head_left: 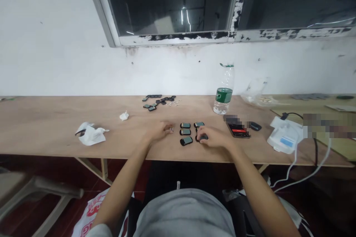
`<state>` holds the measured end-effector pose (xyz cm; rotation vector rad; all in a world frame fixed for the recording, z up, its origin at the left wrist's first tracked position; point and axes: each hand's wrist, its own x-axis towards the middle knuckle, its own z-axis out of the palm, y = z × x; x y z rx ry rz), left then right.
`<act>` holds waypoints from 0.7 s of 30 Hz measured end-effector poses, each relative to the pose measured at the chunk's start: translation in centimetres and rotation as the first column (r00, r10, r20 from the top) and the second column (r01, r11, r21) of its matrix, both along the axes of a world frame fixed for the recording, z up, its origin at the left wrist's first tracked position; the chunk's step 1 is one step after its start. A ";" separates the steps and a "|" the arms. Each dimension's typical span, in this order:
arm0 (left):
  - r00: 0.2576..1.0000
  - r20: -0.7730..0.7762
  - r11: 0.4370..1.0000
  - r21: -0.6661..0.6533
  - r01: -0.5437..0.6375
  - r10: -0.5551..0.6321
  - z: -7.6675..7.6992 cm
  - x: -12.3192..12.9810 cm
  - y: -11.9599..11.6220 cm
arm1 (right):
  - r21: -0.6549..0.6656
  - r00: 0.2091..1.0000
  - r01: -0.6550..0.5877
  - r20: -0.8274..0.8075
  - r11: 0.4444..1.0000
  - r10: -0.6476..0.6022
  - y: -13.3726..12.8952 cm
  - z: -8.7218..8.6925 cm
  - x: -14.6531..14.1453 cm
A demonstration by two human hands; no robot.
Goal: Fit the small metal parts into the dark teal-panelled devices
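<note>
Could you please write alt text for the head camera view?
A person's right hand touches one in a group of small dark pieces on a wooden table; the left hand is left of them. A phone and a clear bottle are to the right.

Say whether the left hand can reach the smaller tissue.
Probably yes: only bare table shows between the left hand and the smaller tissue; whether that hand holds anything is unclear.

The right hand (211, 136) partly hides a dark piece (204, 137).
</note>
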<state>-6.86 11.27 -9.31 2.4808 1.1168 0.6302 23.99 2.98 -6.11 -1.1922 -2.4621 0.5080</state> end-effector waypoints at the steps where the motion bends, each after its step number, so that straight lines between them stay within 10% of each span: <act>1: 1.000 0.001 0.999 0.036 0.009 -0.009 0.4 0.1 -0.2 | -0.015 1.000 0.003 0.009 1.000 -0.002 0.1 0.0 0.2; 9: 0.975 0.071 0.976 0.068 0.208 -0.212 3.8 3.6 -4.7 | 0.082 0.995 0.086 -0.066 0.993 -0.081 0.6 0.1 0.7; 21: 0.936 -0.148 0.941 0.072 0.331 -0.318 1.7 6.6 -5.6 | 0.115 0.942 0.331 0.022 0.937 -0.335 2.2 -1.5 2.1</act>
